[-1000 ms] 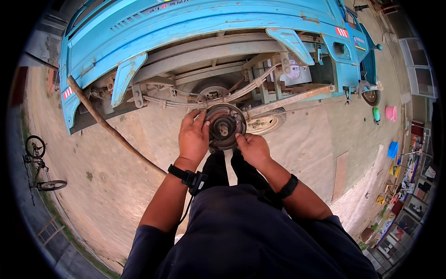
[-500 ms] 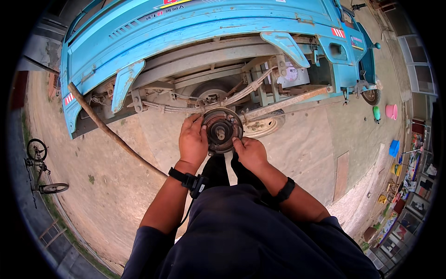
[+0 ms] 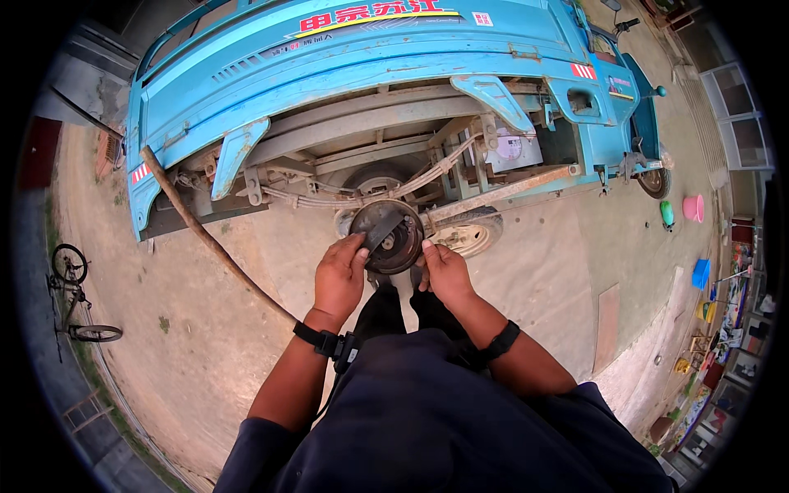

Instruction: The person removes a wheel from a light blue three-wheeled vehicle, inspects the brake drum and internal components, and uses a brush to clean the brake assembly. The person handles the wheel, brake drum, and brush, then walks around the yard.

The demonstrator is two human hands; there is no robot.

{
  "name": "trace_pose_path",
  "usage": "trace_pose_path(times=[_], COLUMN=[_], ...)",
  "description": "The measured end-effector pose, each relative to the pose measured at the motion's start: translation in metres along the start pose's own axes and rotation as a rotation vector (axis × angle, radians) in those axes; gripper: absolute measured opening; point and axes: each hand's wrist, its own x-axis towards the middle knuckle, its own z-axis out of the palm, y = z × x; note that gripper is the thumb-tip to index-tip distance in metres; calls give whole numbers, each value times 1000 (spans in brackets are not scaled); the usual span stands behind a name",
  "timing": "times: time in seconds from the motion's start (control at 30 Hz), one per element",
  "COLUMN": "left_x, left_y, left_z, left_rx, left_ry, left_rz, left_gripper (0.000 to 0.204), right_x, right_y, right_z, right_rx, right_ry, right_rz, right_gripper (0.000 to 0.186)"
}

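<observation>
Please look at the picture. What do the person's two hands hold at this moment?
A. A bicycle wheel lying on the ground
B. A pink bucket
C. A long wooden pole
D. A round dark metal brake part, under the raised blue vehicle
D: the left hand and the right hand grip the two sides of the round dark brake part, just below the tilted blue vehicle; the pole, bicycle and bucket lie apart, untouched.

A round, dark, rusty brake drum point(image 3: 386, 237) sits upright under the blue vehicle's raised rear, its open face toward the camera.
</observation>
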Motion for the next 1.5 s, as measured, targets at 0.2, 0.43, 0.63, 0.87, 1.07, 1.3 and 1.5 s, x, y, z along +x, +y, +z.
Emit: trace_pose_path(times=[0.2,0.43,0.63,0.87,1.07,1.3,1.5], left_x=[4,24,24,29,32,40,8], left_y=[10,8,-1,-2,-8,8,22], left_z=[-3,-4,-1,-2,-2,-16,-23], left_rx=[-72,-56,-135,-253,-374,-552,-675], left_ry=[-64,-163,-169,-207,-252,-306,-332], left_rz=[-151,-139,-181,-281,-351,-470,-426], left_gripper=[34,33,29,27,29,23,19], right_x=[2,8,14,7,0,4,-15], right_y=[-6,12,14,-9,-29,-24,-34], right_z=[11,7,16,15,22,28,10], right_rx=[49,-242,-271,157,217,270,207], right_ry=[-70,137,183,43,-88,-88,-113], right_rz=[40,-183,-189,127,213,107,12], right_gripper=[37,37,45,32,31,30,30])
